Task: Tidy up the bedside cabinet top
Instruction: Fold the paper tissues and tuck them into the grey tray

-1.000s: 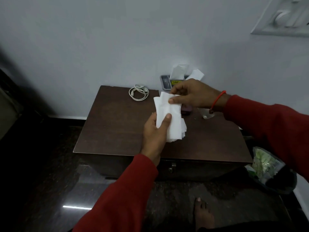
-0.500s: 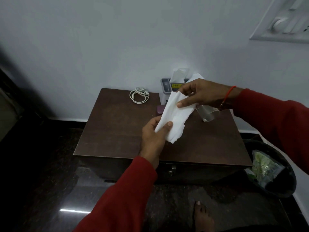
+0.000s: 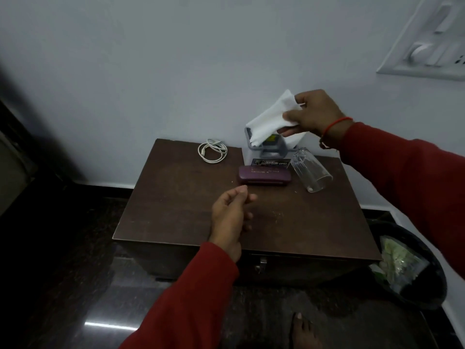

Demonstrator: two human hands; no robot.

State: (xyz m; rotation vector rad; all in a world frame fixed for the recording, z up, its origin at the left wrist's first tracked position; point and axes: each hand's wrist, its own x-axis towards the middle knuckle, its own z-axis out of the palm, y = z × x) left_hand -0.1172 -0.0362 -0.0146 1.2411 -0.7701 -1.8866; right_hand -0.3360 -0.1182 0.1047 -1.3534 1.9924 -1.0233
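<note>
Right hand (image 3: 313,114) pinches the folded tissue (image 3: 270,117) at twelve o'clock of the cabinet top (image 3: 176,197), its lower end dipping into the grey holder (image 3: 266,147) by the wall. Left hand (image 3: 230,217) hovers loosely curled, holding nothing, at six o'clock. Putting the tissue away seems the step in hand; next it wants pushing down, with care for the glass (image 3: 310,170) at two o'clock.

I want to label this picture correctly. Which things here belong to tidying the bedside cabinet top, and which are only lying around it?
Belong to the job:
cabinet top
white tissues, held by the right hand
grey holder
purple case
glass
white cable
left hand, holding nothing

Just lying about:
black bin on the floor
wall switch panel
</note>
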